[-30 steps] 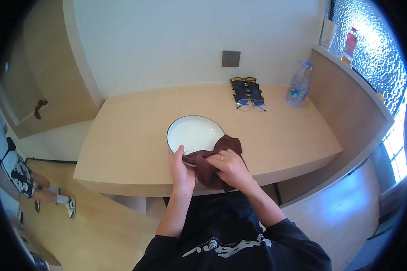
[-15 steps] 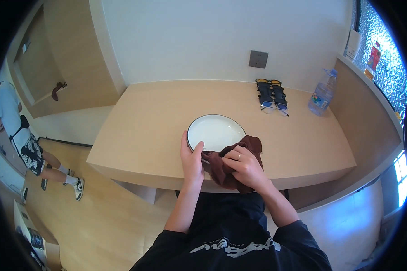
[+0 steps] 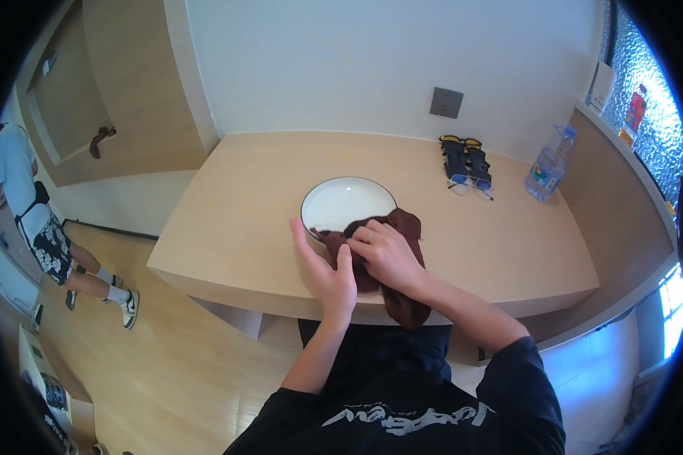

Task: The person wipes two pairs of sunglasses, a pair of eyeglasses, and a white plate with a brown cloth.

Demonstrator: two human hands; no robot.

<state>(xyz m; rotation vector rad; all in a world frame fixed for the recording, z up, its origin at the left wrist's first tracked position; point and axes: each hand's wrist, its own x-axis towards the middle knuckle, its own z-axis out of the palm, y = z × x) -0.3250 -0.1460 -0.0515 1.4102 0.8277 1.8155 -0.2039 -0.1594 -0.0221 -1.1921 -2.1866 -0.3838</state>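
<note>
Cloth (image 3: 391, 250), soft and dark brown, lies over the near rim of one round white bowl (image 3: 347, 203); its long side runs from the bowl toward the person and one end hangs off the table's front edge; the right hand (image 3: 387, 254) presses on it with fingers bent, gripping the folds; the left hand (image 3: 328, 269) rests against the bowl's near side, fingers straight and open, holding nothing; the wooden table (image 3: 243, 197) is smooth and pale; one clear plastic bottle (image 3: 546, 165) stands far right; two dark bundles (image 3: 463, 158) lie by one pair of glasses (image 3: 470, 186).
</note>
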